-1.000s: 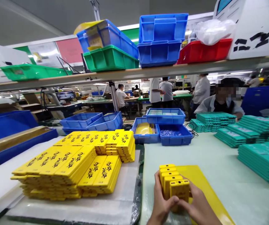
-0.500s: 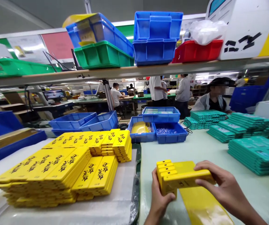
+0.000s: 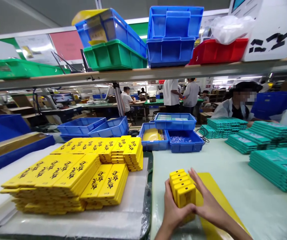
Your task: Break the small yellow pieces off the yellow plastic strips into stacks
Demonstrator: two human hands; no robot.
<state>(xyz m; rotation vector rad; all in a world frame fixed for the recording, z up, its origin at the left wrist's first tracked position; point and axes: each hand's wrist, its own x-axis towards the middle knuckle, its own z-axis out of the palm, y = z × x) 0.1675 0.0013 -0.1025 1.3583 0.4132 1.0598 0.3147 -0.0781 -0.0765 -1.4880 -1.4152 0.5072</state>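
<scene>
Several slim yellow boxes stand on edge, pressed together in a block on the pale green table. My left hand is closed around the block's left side, its thumb across the near end. At the right side is my right hand, fingers stretched and spread from the thumb, whose tip meets my left thumb. Whether its fingertips touch the boxes is hard to tell. A flat yellow sheet lies beneath my right hand and forearm. Left of my hands, many yellow boxes with black lettering lie in stacked rows.
Stacks of teal boxes occupy the table's right side. Blue bins stand at the back, some holding small items. Overhead, a shelf carries blue, green and red bins. A person sits beyond the teal stacks.
A yellow box that my right hand held at an angle now stands upright with the others. My right hand has let go and moved left, its fingers spread. The view has shifted slightly.
</scene>
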